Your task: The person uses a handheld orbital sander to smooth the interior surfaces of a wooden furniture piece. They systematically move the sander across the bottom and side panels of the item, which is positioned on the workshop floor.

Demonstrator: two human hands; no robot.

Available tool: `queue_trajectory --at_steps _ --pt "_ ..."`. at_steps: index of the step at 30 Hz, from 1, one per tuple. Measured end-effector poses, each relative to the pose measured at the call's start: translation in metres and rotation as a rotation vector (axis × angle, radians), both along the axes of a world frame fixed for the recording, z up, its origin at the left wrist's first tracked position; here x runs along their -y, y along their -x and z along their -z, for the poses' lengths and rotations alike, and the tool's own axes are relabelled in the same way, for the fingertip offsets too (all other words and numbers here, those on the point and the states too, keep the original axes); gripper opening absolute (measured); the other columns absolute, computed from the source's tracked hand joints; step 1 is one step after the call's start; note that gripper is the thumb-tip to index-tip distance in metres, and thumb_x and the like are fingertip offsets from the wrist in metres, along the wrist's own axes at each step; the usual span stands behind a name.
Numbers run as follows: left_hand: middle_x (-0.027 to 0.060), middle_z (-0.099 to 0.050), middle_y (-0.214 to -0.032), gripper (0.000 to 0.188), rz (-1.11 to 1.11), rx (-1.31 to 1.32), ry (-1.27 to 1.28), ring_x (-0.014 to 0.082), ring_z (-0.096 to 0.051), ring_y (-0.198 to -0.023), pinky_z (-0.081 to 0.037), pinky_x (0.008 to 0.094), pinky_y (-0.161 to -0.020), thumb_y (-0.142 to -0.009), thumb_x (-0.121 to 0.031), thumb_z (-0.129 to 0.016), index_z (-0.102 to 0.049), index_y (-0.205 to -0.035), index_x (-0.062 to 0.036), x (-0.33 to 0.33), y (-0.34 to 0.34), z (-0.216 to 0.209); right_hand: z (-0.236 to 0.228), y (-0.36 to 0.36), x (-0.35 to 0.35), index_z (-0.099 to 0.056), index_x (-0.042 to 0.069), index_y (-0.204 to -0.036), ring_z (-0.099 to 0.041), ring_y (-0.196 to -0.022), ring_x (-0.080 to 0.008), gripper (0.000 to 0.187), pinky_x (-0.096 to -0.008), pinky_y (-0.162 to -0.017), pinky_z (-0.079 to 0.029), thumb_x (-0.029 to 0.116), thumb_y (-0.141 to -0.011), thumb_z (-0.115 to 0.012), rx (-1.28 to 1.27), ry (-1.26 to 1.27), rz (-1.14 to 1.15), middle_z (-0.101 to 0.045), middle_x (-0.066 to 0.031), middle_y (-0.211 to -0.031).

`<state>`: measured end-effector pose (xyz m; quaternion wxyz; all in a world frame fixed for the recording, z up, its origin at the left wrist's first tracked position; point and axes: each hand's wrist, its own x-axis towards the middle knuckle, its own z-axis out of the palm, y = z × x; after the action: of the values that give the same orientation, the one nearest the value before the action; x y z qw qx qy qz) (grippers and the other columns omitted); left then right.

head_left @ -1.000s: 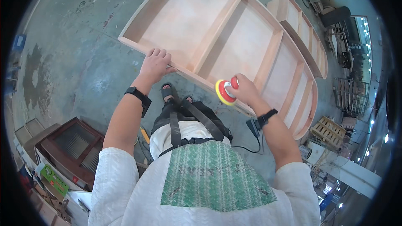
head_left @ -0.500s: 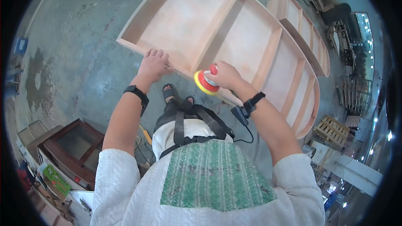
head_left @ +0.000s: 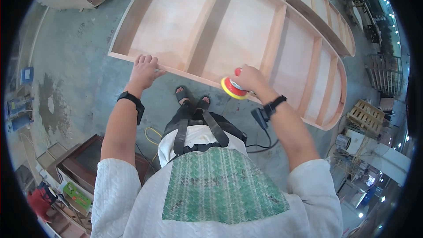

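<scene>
Nearest lay the person's white top (head_left: 110,198) with a green patch (head_left: 224,187) across it, and dark straps (head_left: 216,133) beyond. Black wristbands (head_left: 133,104) circled both wrists. The right hand (head_left: 251,80) was closed around a red sander (head_left: 235,86) with a yellow pad, tilted at the near edge of a large wooden frame (head_left: 240,31); whether the pad touched the wood, I could not tell. Farther left, the left hand (head_left: 143,71) was curled over that edge, fingers on top, thumb along the side. The frame spread out beyond both hands, its crosspieces dividing a pale panel. Past its far rim stood a second frame (head_left: 306,9), and rightward a slatted pallet (head_left: 367,117).
</scene>
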<state>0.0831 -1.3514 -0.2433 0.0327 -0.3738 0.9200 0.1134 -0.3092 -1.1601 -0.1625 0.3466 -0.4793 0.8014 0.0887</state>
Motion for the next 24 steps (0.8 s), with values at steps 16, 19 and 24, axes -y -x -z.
queue_trajectory --at_steps 16,19,24 --pt "0.016 -0.063 -0.135 0.057 0.017 0.043 0.003 0.0421 -0.052 -0.14 -0.037 0.0563 -0.123 -0.099 -0.053 -0.076 -0.065 -0.129 -0.0051 0.008 0.001 0.0 0.011 -0.037 0.057 -0.075 0.0 -0.127 -0.078 -0.106 -0.0402 0.067 -0.0495 -0.093 -0.063 0.053 -0.086 -0.081 0.116 0.084 -0.155 -0.078 -0.0233 -0.114" --pt "0.0144 -0.064 -0.135 0.057 0.01 0.001 -0.046 0.0401 -0.053 -0.138 -0.036 0.0552 -0.123 -0.097 -0.049 -0.079 -0.068 -0.133 -0.0069 0.012 -0.002 -0.005 -0.002 -0.106 0.05 -0.071 0.0 -0.13 -0.077 -0.101 -0.0402 0.065 -0.0506 -0.089 -0.064 0.047 -0.086 -0.083 0.077 0.398 -0.241 -0.075 -0.0211 -0.115" --pt "0.0164 -0.062 -0.144 0.056 0.097 -0.288 -0.162 0.0402 -0.05 -0.144 -0.034 0.0552 -0.126 -0.098 -0.042 -0.078 -0.066 -0.14 -0.0069 0.035 -0.033 0.002 -0.004 -0.183 0.079 -0.066 0.002 -0.133 -0.076 -0.096 -0.04 0.064 -0.0509 -0.085 -0.064 0.043 -0.088 -0.084 -0.015 0.592 -0.444 -0.071 -0.0192 -0.117"
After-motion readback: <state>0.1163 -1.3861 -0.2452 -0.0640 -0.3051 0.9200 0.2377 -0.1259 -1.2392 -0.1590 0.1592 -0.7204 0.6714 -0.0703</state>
